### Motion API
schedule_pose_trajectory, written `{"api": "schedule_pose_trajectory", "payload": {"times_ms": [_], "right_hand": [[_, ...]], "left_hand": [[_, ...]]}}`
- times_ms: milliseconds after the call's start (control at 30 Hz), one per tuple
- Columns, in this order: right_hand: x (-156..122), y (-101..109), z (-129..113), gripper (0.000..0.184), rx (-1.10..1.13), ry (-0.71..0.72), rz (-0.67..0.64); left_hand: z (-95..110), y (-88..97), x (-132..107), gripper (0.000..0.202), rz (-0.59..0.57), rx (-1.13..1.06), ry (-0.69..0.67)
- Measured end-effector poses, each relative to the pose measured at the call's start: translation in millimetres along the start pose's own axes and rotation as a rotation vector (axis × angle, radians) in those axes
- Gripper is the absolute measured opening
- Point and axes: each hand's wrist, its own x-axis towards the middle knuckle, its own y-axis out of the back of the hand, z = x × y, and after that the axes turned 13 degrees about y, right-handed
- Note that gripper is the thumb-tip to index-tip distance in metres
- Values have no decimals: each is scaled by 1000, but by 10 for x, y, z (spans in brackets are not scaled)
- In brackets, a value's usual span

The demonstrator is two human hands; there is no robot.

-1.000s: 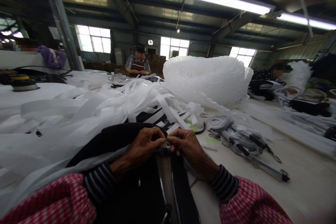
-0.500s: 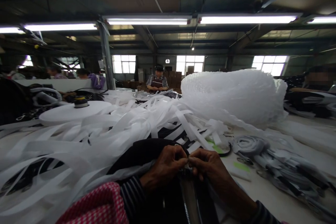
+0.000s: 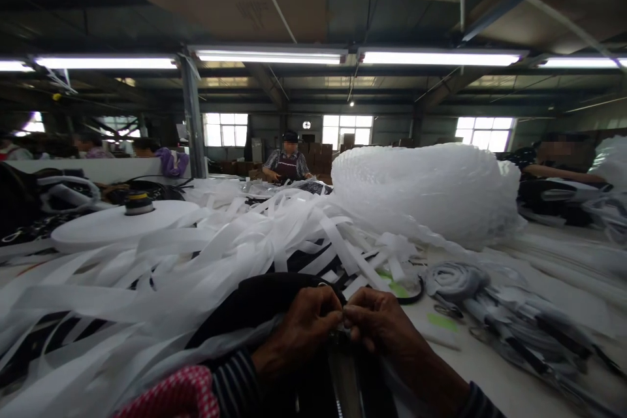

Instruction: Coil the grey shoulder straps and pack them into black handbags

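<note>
My left hand [image 3: 304,325] and my right hand [image 3: 386,328] meet at the front of a black bag [image 3: 267,294]. Both are closed in a pinch, fingertips almost touching. Between them is something small that I cannot make out, just above the upper end of a zipper [image 3: 337,382]. The zipper runs down the bag toward me, its two sides parted over a greyish strip. Loose white strapping [image 3: 255,228] lies against the bag's far and left sides.
White tape is wound on a flat reel [image 3: 117,225] at left. A large bubble-wrap roll [image 3: 426,189] stands behind on the right. Grey rolled straps with metal clips [image 3: 514,326] lie at right, near a green label [image 3: 442,322]. A co-worker [image 3: 288,160] sits across the table.
The camera view has tilted up and turned slightly right, bringing more of a person at far right into sight. My hands remain pinched together at the same spot on the bag.
</note>
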Motion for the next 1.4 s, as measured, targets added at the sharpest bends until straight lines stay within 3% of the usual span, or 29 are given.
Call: {"api": "schedule_pose_trajectory", "payload": {"times_ms": [167,600,867,1033,1233,1400], "right_hand": [[2,16,14,42,18,12,-61],[16,48,62,39,3,16,-89],[-18,46,27,31,71,-22,-215],[0,39,45,38,141,-19,-144],[7,6,55,40,165,26,-65],[-51,117,-96,39,38,138,9]], "left_hand": [[5,-7,-12,17,28,143,10],[-89,57,-31,31,-82,11,-107],[-57,110,-37,22,-252,-29,-58],[-56,79,-35,27,-258,-174,-10],[-67,36,47,31,-220,-162,10],[216,246,-95,23,-183,71,-84]]}}
